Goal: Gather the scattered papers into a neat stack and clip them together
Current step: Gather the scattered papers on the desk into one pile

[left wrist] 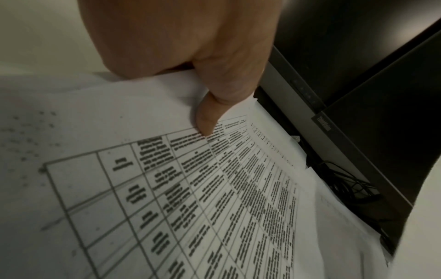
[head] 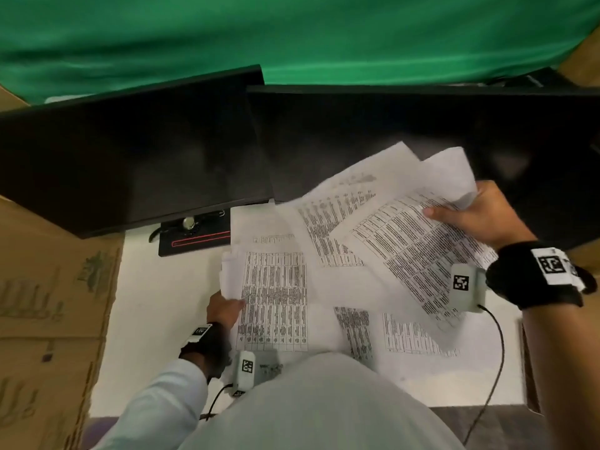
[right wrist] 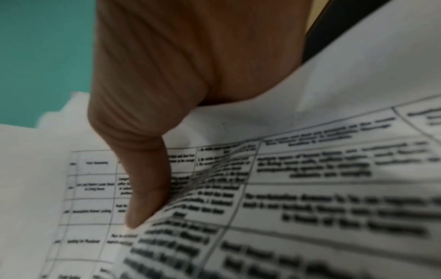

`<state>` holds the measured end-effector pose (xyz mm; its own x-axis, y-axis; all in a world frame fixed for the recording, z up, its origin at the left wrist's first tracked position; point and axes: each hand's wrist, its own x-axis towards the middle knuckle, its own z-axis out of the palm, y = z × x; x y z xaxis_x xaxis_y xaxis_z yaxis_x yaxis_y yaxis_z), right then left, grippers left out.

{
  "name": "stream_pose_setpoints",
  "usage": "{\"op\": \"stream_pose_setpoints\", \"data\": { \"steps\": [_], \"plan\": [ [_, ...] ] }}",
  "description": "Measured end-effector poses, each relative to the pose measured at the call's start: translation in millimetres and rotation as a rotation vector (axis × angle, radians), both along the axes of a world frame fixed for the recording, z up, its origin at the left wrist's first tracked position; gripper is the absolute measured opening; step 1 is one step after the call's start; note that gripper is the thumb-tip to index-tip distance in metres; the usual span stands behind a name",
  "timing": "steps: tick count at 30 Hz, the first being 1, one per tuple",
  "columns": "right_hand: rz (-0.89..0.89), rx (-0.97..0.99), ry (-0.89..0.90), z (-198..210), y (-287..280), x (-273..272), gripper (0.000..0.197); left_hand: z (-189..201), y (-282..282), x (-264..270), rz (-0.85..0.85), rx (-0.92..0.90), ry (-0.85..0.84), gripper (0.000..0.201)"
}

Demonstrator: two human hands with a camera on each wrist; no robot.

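Observation:
Several white sheets printed with tables lie fanned over the white desk (head: 156,306). My left hand (head: 224,308) pinches the left edge of a sheet (head: 276,297), thumb on top; in the left wrist view the thumb (left wrist: 207,117) presses that printed sheet (left wrist: 214,198). My right hand (head: 477,216) holds up a few sheets (head: 418,241) at the right, lifted off the desk. The right wrist view shows its thumb (right wrist: 145,188) on the printed page (right wrist: 310,198). More sheets (head: 412,339) lie flat near my body. A small wire clip (head: 221,212) sits by the monitor stand.
Two dark monitors (head: 136,157) (head: 406,134) stand across the back of the desk, with a black stand base (head: 194,238) under the left one. Cardboard boxes (head: 48,303) flank the left side. Green cloth (head: 292,37) hangs behind. Wrist-camera cables (head: 496,352) trail over the desk.

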<state>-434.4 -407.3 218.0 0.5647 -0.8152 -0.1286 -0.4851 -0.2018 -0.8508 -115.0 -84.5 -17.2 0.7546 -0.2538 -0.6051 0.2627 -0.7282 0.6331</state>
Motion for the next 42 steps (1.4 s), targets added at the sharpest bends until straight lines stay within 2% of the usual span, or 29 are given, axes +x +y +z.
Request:
{"op": "stream_pose_setpoints", "data": {
  "steps": [4,6,8,11,13,15,19,22,25,28,31,33,37,40,42],
  "plan": [
    [0.043,0.115,0.041,-10.9,8.0,13.4,0.021,-0.6,4.2,0.2,0.012,-0.05,0.064,0.045],
    [0.079,0.139,0.127,-31.5,20.4,29.2,0.017,2.1,4.4,-1.0,0.016,-0.09,0.104,0.046],
    [0.099,0.148,0.175,-57.8,35.8,46.7,0.022,6.7,3.0,-4.1,0.025,-0.138,0.155,0.043],
    [0.137,0.294,0.176,-99.9,60.8,66.2,0.022,14.1,4.9,-5.5,0.073,-0.265,0.376,0.054],
    [0.179,0.362,0.225,-125.7,73.9,74.8,0.021,17.7,6.9,-6.7,0.084,-0.366,0.513,0.052],
    [0.243,0.372,0.28,-145.1,83.5,82.8,0.031,17.9,7.2,-8.6,0.056,-0.356,0.465,0.044],
    [0.348,0.392,0.361,-156.6,91.9,92.4,0.055,3.4,9.3,-7.3,0.004,-0.235,0.286,0.028],
    [0.353,0.347,0.554,-164.6,83.9,85.3,0.076,-11.3,16.0,-3.5,-0.045,-0.169,0.246,0.042],
    [0.275,0.295,0.666,-170.4,76.4,69.2,0.063,-19.8,21.2,-1.4,-0.104,-0.162,0.248,0.029],
    [0.129,0.263,0.591,-177.4,81.2,57.1,0.045,-16.3,20.9,-7.2,-0.093,-0.183,0.269,0.039],
    [0.093,0.324,0.569,-189.6,93.8,58.1,0.052,-11.9,17.4,-13.3,-0.035,-0.204,0.265,0.042],
    [0.141,0.349,0.569,-193.6,105.4,65.1,0.057,-10.0,13.8,-16.8,-0.002,-0.237,0.283,0.04],
    [0.331,0.412,0.539,-204.5,130.1,83.3,0.052,-4.7,4.9,-25.5,0.011,-0.23,0.271,0.039],
    [0.522,0.584,0.626,-205.6,144.6,94.3,0.055,-5.7,1.3,-27.0,-0.032,-0.192,0.232,0.04],
    [0.587,0.565,0.68,-200.2,143.8,97.7,0.046,-7.2,0.3,-26.1,-0.034,-0.187,0.215,0.037]
  ]
}}
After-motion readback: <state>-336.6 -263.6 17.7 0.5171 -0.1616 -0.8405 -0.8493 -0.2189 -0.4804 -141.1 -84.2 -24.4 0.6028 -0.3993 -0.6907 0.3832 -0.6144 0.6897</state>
